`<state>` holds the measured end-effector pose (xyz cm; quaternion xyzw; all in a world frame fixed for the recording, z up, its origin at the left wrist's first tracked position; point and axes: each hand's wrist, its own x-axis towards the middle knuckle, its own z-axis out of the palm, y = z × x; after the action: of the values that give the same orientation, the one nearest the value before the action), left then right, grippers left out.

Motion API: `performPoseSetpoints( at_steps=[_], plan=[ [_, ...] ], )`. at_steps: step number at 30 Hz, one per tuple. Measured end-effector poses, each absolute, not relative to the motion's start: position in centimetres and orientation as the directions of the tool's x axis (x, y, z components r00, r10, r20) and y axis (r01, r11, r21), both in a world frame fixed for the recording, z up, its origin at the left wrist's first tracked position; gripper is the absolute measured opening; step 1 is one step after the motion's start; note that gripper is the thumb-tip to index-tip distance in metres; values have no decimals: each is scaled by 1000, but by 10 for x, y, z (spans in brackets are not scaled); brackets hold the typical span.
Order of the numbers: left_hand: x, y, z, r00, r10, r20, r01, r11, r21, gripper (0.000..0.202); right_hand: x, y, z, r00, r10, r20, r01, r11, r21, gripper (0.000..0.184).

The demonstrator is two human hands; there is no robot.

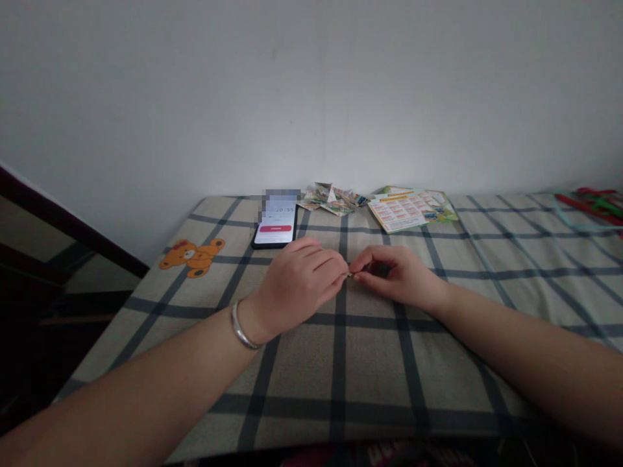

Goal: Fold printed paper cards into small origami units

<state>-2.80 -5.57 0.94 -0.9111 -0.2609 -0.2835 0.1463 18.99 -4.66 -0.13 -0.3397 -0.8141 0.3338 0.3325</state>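
Over the middle of the checked tablecloth, both hands meet at their fingertips. My left hand, with a silver bangle at its wrist, is closed, its fingers bunched together. Thumb and forefinger of my right hand pinch the other side of a tiny yellowish piece between the two hands. Most of that piece is covered by fingers, so its kind cannot be made out. Just beyond my left hand lies a smartphone with a lit screen, partly blurred out.
Crumpled printed wrappers lie against the wall behind the hands. Right of them rest printed leaflets. A flat orange bear figure is at the left edge of the table. Red and green items sit at the far right.
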Motion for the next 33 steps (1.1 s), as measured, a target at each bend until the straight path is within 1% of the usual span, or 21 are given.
performPoseSetpoints(
  at_steps=[7, 10, 12, 15, 17, 20, 25, 27, 31, 33],
  plan=[
    [-27, -54, 9, 694, 401, 598, 547, -834, -75, 11, 191, -46, -5, -554, 748, 365, 356, 609, -708, 8],
    [-27, -55, 10, 696, 400, 596, 537, -841, -62, 11, 190, -49, -3, -538, 756, 373, 405, 620, -672, 7],
    [-26, -56, 10, 686, 408, 602, 542, -839, -49, 11, 188, -52, 0, -515, 762, 394, 468, 634, -616, 8],
    [-25, -56, 10, 670, 427, 607, 552, -834, -23, 11, 186, -57, 2, -511, 736, 443, 538, 677, -503, 7],
    [-25, -57, 10, 665, 432, 609, 553, -833, -13, 11, 185, -58, 3, -525, 707, 474, 555, 707, -439, 7],
    [-25, -56, 9, 660, 427, 619, 553, -833, -16, 9, 184, -58, 3, -539, 682, 495, 563, 728, -390, 7],
    [-24, -56, 9, 658, 431, 618, 557, -830, -14, 8, 183, -56, 2, -562, 666, 490, 553, 743, -377, 6],
    [-23, -56, 9, 658, 435, 615, 558, -830, -11, 8, 183, -56, 2, -572, 666, 479, 536, 746, -396, 5],
    [-22, -57, 8, 642, 472, 604, 564, -825, 46, 7, 183, -56, 3, -573, 690, 442, 508, 723, -469, 4],
    [-22, -57, 7, 642, 475, 602, 564, -825, 49, 8, 182, -56, 2, -575, 698, 427, 509, 714, -481, 5]
  ],
)
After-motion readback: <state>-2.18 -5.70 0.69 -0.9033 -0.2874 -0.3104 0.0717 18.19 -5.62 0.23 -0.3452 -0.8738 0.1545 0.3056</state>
